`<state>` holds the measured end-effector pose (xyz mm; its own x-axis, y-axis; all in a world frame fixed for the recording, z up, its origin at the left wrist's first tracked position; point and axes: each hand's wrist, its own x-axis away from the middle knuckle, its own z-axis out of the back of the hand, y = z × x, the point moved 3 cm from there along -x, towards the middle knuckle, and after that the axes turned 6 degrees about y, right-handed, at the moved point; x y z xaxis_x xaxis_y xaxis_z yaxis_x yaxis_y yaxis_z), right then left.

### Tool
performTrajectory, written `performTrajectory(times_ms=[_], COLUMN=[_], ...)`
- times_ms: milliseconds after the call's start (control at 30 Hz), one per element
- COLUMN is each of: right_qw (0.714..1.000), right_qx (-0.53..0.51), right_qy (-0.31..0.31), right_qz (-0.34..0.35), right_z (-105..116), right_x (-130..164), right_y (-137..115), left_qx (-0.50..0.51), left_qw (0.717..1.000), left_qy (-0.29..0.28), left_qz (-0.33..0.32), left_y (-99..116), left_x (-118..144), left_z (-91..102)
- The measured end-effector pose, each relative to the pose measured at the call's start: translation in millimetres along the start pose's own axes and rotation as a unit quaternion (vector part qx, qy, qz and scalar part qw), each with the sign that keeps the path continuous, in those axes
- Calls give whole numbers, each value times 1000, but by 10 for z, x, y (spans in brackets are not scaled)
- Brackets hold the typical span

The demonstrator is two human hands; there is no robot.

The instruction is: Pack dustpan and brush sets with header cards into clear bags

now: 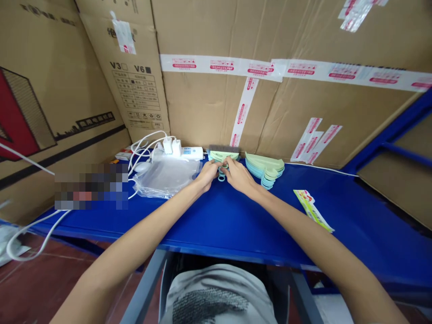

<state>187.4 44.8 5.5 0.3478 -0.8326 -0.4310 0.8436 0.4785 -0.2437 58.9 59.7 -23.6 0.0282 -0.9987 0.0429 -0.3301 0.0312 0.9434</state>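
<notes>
Arms stretched fwd, both hands, left (208, 173) & right (238, 174), pinching green dustpan set (221, 157) together.

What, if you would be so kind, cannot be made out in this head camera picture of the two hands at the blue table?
- Small green and blue piece: mostly covered by the left hand and right hand; its shape is unclear.
- Printing on the leaflet: too small to read.
- Area left of the clear plastic bags: blurred out.
- Near edge of the blue table: partly hidden by the forearms.
</notes>
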Motion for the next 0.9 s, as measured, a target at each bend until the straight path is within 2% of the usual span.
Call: performTrajectory(times_ms=[100, 200, 267, 333, 400, 467, 667, 800, 900], right_qw=[999, 983, 963, 953, 953, 962, 983, 989, 990], right_qx=[46, 162, 237, 247, 211, 166, 96, 81, 66], right_qy=[9, 89, 104, 44, -27, -51, 21, 31, 38], right_qz=[8, 4, -71, -167, -216, -210, -154, -119, -118], right_z=[210, 593, 806, 886, 842, 749, 565, 516, 481], right_x=[69, 269, 450, 615, 722, 748, 682, 718, 738], right_y=[-29, 79, 264, 504, 716, 858, 997, 958, 928], left_qx=[-10, -16, -16, -15, -14, -19, -61, -73, -70], left_qw=[1000, 1000, 1000, 1000, 1000, 1000, 998, 997, 997], left_qy=[-3, -4, -4, 2, 10, 16, 28, 36, 37], left_qz=[2, 1, 0, -4, -10, -13, -4, -2, -4], left_y=[-12, -31, -47, -56, -54, -45, -6, 16, 30], left_x=[-4, -23, -37, -48, -50, -44, -15, 16, 32], left_z=[11, 20, 22, 22, 20, 18, 22, 13, 3])
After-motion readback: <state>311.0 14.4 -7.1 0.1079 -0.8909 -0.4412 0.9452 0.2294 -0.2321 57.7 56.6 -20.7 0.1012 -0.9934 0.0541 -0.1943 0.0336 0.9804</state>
